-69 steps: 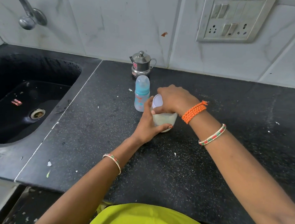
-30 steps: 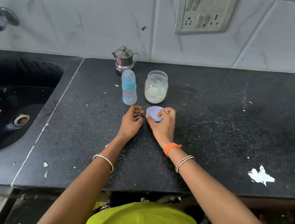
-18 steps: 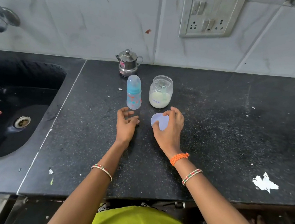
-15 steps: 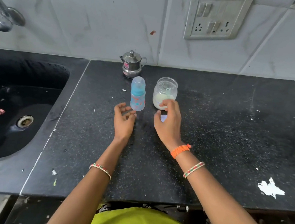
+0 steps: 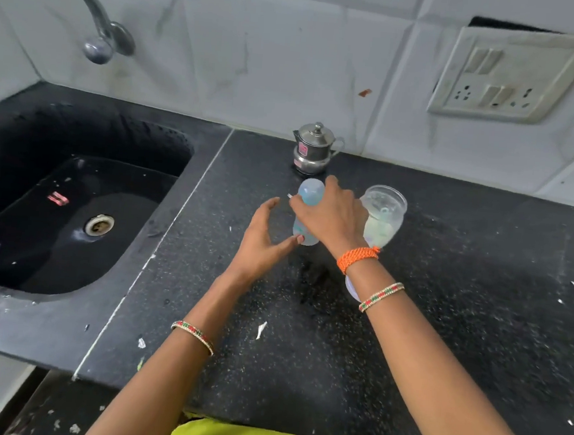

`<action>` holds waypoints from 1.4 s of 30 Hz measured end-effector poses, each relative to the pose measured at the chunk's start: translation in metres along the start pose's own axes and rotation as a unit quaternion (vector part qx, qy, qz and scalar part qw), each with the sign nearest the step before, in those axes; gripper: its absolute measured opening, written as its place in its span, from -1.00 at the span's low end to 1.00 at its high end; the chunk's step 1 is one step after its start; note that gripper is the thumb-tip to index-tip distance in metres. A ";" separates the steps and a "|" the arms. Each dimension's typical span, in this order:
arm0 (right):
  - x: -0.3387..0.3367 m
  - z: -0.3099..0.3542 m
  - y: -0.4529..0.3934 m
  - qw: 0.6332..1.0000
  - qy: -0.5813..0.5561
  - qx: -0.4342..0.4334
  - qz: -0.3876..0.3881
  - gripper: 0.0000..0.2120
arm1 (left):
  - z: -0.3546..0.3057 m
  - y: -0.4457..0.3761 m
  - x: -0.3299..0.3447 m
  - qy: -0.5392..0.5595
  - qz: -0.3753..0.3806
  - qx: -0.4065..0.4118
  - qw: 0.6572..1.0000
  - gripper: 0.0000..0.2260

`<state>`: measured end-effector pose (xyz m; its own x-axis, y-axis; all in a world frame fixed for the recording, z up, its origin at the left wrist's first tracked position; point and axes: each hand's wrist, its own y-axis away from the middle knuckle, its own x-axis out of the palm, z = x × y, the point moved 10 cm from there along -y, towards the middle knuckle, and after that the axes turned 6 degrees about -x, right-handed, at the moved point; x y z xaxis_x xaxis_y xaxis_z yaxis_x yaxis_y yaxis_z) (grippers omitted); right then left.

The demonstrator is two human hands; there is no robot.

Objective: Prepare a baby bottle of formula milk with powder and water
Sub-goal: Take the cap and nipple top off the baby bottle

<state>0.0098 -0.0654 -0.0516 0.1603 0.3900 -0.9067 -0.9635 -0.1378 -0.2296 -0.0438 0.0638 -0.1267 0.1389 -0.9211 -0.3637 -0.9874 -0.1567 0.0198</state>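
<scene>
1. One baby bottle (image 5: 309,198), capped, upright on the black counter (image 5: 441,332), in front of one small steel pot (image 5: 313,149).
2. One open jar (image 5: 383,216) holding pale powder and a scoop, just right of the bottle. One pale lid (image 5: 351,288) lies flat nearer the person, mostly hidden under the right wrist.
3. Right hand (image 5: 330,217): fingers wrapped around the bottle's upper part, closed on it.
4. Left hand (image 5: 264,243): spread wide, cupped beside the bottle's lower half, thumb tip at its base; holding nothing. Whether the thumb touches cannot be told.
5. One sink (image 5: 74,200) at left, one tap (image 5: 97,30) above it.
6. One switch panel (image 5: 510,73) on the tiled wall.
7. Wristbands: three on the two wrists, one left, two right.
</scene>
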 end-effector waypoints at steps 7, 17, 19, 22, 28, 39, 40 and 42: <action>0.005 0.003 -0.006 0.998 0.004 0.019 0.057 -0.50 | -0.010 -0.030 0.029 0.006 0.059 0.002 0.998 -0.51; 0.030 -0.031 -0.005 0.966 -0.239 0.055 0.081 -0.57 | 0.009 -0.026 0.024 0.102 0.082 -0.026 0.991 -0.53; 0.034 -0.033 -0.004 0.946 -0.303 0.056 0.098 -0.60 | 0.005 -0.026 0.019 0.086 0.115 -0.025 0.989 -0.57; 0.034 -0.014 -0.005 0.933 -0.337 -0.029 0.121 -0.65 | -0.005 -0.023 0.014 0.105 0.188 -0.024 0.976 -0.66; 0.037 0.020 0.019 0.873 -0.334 -0.172 0.313 -0.64 | 0.012 -0.009 0.013 0.124 0.294 -0.047 0.947 -0.59; 0.017 0.026 0.034 0.844 -0.374 -0.239 0.300 -0.52 | 0.012 -0.009 0.015 0.101 0.396 -0.079 0.909 -0.32; 0.010 0.031 0.033 0.837 -0.398 -0.245 0.284 -0.53 | 0.015 -0.006 0.018 0.143 0.424 -0.095 0.889 -0.32; -0.013 0.037 0.026 0.804 -0.486 -0.249 0.237 -0.55 | 0.018 0.004 0.020 0.242 0.483 -0.102 0.836 -0.39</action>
<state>-0.0255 -0.0407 -0.0328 -0.6761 0.6796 -0.2846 -0.6231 -0.7335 -0.2714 -0.0463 0.0516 -0.1510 -0.6518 -0.6822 0.3312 -0.6305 0.7302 0.2632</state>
